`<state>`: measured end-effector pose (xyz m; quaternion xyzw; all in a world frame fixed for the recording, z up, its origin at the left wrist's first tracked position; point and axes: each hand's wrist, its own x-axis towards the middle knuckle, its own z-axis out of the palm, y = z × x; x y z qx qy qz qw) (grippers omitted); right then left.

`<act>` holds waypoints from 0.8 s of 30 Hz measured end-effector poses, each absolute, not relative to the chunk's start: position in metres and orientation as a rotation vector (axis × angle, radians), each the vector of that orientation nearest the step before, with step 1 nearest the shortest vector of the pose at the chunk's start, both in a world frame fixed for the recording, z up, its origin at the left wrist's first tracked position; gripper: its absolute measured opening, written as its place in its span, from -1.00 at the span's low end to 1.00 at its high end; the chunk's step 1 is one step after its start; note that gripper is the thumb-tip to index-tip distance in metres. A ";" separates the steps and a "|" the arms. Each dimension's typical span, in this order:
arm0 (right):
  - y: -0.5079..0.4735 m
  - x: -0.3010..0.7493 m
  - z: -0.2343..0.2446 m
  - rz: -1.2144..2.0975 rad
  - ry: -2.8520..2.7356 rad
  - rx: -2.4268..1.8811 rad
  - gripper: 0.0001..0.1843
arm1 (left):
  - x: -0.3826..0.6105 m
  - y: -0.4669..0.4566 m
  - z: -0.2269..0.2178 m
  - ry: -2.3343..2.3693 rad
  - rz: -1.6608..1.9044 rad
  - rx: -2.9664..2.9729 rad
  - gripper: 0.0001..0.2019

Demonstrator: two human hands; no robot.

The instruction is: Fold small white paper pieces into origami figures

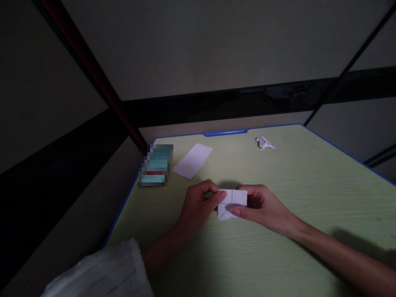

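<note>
Between my two hands is a small piece of folded white paper, nearly square, with crease lines across its face. My left hand pinches its left edge, thumb on the front and the curled fingers behind. From the right, my right hand grips it with the thumb across the lower front; its other fingers are partly hidden behind the paper. The paper is held up over the light-coloured table.
A flat white sheet lies beyond my left hand. Left of it is a phone-like object, blurred out. A small folded paper figure sits at the far right. The table has a blue edge and a blue handle, near a wall panel.
</note>
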<state>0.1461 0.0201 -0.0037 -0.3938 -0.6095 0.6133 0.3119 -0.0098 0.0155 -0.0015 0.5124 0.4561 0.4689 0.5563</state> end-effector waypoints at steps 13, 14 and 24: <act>0.029 0.154 0.000 1.490 -1.502 -1.040 -0.75 | -0.009 0.013 -0.007 1.051 0.998 1.306 -0.80; 0.028 0.154 0.000 1.491 -1.505 -1.039 -0.75 | -0.009 0.013 -0.007 1.043 0.994 1.312 -0.79; 0.030 0.159 -0.001 1.488 -1.516 -1.051 -0.81 | -0.010 0.013 -0.006 0.964 0.938 1.308 -0.83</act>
